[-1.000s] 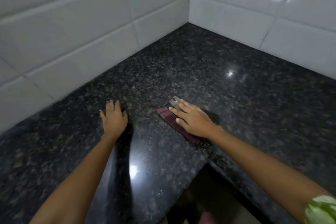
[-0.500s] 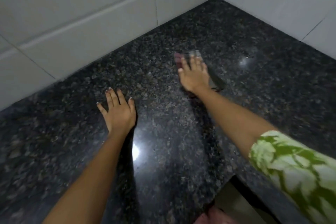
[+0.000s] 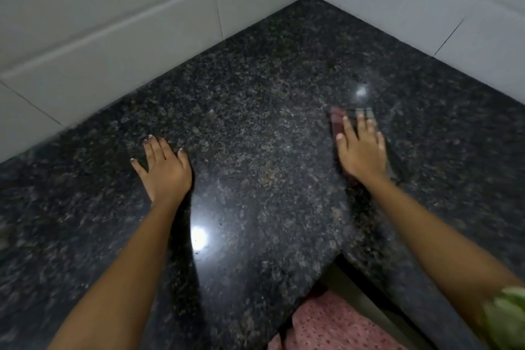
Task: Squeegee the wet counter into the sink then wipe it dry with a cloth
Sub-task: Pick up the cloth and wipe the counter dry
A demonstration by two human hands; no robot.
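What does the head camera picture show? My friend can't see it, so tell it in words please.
A person's right hand presses a folded dark red cloth, blurred, flat on a speckled black stone counter. The left hand rests flat, fingers spread, on the counter apart from it. White wall tiles meet in a corner behind.

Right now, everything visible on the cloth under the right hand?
The cloth is mostly hidden and motion-blurred. What shows is a dark maroon strip with a greyish edge past the fingertips. It looks like thin folded fabric lying flat on the dark speckled granite counter, toward the tiled corner. The right hand presses on it with straight, spread fingers. Its full outline cannot be told.
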